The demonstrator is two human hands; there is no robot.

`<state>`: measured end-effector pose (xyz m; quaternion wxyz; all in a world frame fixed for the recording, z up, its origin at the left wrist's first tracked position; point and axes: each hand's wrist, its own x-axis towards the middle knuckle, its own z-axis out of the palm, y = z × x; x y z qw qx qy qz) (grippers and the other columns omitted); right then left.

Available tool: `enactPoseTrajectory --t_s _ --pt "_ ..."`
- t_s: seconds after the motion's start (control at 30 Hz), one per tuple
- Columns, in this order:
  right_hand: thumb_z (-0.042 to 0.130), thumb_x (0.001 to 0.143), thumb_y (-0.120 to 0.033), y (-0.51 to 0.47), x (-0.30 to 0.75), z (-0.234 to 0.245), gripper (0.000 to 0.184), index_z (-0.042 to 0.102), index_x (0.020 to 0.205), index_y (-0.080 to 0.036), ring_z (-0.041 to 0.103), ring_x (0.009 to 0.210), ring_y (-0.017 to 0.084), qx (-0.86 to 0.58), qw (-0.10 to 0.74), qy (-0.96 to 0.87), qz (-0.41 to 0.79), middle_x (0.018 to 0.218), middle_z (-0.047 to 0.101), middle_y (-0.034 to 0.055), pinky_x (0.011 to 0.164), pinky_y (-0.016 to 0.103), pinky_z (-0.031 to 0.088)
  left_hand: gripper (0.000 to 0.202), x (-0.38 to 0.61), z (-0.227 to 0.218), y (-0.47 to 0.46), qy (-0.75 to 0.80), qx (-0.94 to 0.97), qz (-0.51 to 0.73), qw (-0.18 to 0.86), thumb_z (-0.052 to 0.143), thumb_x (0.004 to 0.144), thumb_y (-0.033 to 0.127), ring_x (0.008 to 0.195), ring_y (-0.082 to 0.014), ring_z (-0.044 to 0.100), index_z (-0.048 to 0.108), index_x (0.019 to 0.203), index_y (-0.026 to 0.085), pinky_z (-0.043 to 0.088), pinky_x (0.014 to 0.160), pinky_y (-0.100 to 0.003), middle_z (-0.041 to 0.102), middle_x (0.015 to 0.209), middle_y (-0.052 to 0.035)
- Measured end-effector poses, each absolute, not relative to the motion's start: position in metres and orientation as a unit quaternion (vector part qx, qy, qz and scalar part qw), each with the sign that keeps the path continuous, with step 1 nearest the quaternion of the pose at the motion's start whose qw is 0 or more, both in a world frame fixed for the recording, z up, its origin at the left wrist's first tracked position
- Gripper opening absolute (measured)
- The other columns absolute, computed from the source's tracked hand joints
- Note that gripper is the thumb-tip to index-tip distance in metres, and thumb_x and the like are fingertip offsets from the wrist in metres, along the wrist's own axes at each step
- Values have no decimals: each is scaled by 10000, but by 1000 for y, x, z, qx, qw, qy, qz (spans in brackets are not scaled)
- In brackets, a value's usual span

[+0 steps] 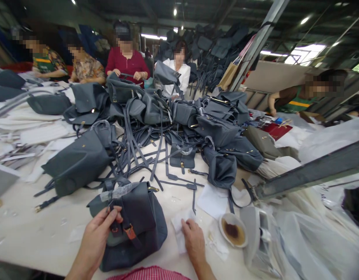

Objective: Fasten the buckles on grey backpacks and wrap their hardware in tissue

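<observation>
A dark grey leather backpack (138, 221) lies on the white table (36, 229) right in front of me. My left hand (99, 233) is closed, pinching the flap strap of this backpack near its orange-brown buckle tab (129, 232). My right hand (192, 239) rests to the right of the bag with its fingers curled on a white cloth (179, 227). Clear plastic wrap (121, 191) covers the bag's top handle.
A small white dish of brown paste (233, 230) sits right of my right hand. Many grey bags and loose straps (156, 128) are heaped mid-table. Several people sit along the far side. A metal post (310, 171) and plastic sheeting (313, 241) fill the right.
</observation>
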<state>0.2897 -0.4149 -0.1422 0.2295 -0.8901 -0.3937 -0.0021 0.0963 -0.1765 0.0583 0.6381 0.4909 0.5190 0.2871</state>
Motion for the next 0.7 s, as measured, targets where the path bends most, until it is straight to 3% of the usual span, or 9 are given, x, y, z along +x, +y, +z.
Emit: enactPoseTrajectory --t_s 0.13,0.4,0.57,0.7 --pt "540 831 -136 -414 293 -141 156 643 777 -240 616 792 213 -881 295 -368 40 817 640 24 711 295 431 502 96 58 -177 513 500 290 635 809 514 581 728 -197 571 725 765 154 450 664 -278 647 637 -9" --pt "540 821 -269 -419 310 -116 150 614 699 -221 621 679 202 -842 415 -316 134 686 639 4 656 284 473 487 92 59 -177 506 509 284 636 792 550 570 729 -202 574 723 784 148 446 671 -282 649 645 -14" --pt "534 849 -348 -416 315 -82 193 635 750 -216 639 748 215 -818 473 -289 151 755 674 27 695 283 492 434 91 64 -181 481 531 236 656 769 599 526 676 -196 594 691 819 159 442 647 -279 667 635 -15" --pt "566 851 -344 -399 301 -43 181 619 718 -232 629 901 229 -784 515 -312 154 894 676 49 794 285 484 344 95 69 -189 441 542 152 698 756 612 450 529 -151 541 668 775 160 394 547 -256 629 564 4"
